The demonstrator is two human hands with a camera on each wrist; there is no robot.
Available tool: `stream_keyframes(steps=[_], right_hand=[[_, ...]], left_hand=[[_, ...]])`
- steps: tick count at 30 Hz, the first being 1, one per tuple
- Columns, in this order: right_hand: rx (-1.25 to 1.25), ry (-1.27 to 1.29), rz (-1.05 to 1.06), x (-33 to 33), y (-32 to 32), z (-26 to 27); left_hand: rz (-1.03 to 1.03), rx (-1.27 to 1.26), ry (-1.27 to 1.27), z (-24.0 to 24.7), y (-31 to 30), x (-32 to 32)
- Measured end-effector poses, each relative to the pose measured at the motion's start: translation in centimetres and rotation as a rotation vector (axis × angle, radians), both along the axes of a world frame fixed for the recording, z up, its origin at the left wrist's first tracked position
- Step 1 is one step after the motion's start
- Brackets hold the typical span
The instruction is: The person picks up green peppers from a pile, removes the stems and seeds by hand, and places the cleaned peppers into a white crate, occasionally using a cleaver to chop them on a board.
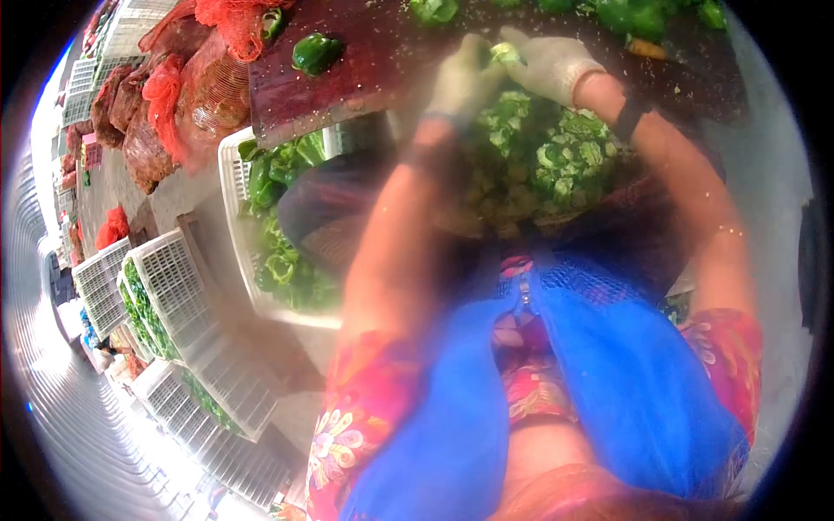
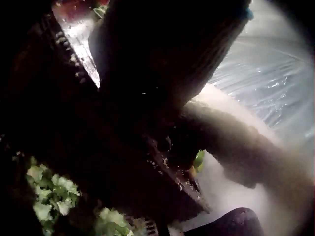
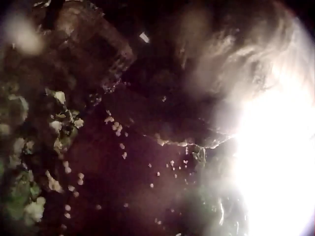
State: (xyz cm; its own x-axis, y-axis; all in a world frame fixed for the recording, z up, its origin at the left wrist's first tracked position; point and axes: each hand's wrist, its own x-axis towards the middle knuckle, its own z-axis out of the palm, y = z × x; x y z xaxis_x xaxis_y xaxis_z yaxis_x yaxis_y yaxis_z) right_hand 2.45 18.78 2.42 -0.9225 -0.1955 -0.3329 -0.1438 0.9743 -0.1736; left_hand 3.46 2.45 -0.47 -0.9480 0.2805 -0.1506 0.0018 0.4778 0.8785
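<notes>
Both hands wear pale gloves and meet over the near edge of a dark red table (image 1: 382,78). Between their fingertips is a piece of green pepper (image 1: 506,54) with a pale inside. My left hand (image 1: 460,80) grips it from the left, and my right hand (image 1: 552,68) has its fingers bent over it from the other side. Just below the hands lies a heap of pale green pepper cores and scraps (image 1: 573,156), whose lower part is blurred. Both wrist views are mostly dark; scraps (image 2: 54,191) show at lower left in the left one.
A whole green pepper (image 1: 318,54) lies on the table's left part, with more peppers (image 1: 638,16) along the back. A white crate (image 1: 248,260) of green peppers stands left of the knee. Red net sacks (image 1: 208,95) and stacked crates (image 1: 174,286) stand farther left.
</notes>
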Motion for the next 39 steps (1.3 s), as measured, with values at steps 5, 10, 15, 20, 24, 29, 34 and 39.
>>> stream_keyframes(steps=[5,10,15,20,24,29,34,39], right_hand=[[0.025,-0.046,0.055,-0.3,0.1,0.5],[-0.322,-0.007,-0.047,-0.3,1.9,-2.3],[-0.893,-0.208,-0.429,0.4,2.0,-3.0],[-0.905,-0.297,-0.453,-0.1,2.5,-3.4],[-0.666,-0.304,-0.282,0.1,1.3,0.1],[-0.984,-0.422,-0.622,0.8,-0.6,-1.1],[-0.995,-0.291,-0.594,-0.4,-1.1,-6.4],[-0.677,0.500,0.174,1.1,0.2,-8.2]], left_hand=[[-0.112,-0.121,0.137,0.1,-0.2,-1.5],[-0.044,0.144,-0.022,-0.8,0.2,-1.5],[0.123,0.463,-0.139,-2.8,1.4,-0.6],[0.157,0.204,0.097,-1.9,1.9,-0.2],[0.194,0.021,0.163,-1.9,2.7,0.2],[0.169,0.008,0.396,-1.5,1.7,1.2],[0.189,-0.004,0.379,-0.8,1.0,2.2],[0.163,0.104,0.192,0.5,-0.9,2.4]])
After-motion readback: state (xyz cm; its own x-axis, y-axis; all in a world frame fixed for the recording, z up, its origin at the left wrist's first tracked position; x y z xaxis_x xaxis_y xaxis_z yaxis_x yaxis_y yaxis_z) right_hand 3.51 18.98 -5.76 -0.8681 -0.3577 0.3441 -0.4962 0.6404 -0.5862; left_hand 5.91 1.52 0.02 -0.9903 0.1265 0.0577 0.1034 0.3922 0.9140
